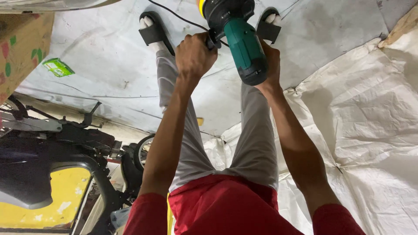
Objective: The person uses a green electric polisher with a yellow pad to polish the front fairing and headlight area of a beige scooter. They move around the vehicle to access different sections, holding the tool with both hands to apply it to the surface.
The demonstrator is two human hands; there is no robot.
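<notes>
A green and black polisher (237, 39) was held out over the grey floor (109, 56). The left hand (194, 54) was closed, fingers wrapped around its side handle. The right hand (272, 61) gripped the green body from behind. A black cord (174, 15) trailed off.

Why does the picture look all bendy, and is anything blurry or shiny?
Head view: the wide lens bends the edges, so the floor curves and the legs look stretched. The left hand, right hand and green polisher are sharp. Light is soft and even, shadows faint. The white sheet is bright but not glaring; the dark scooter at left loses detail.
</notes>
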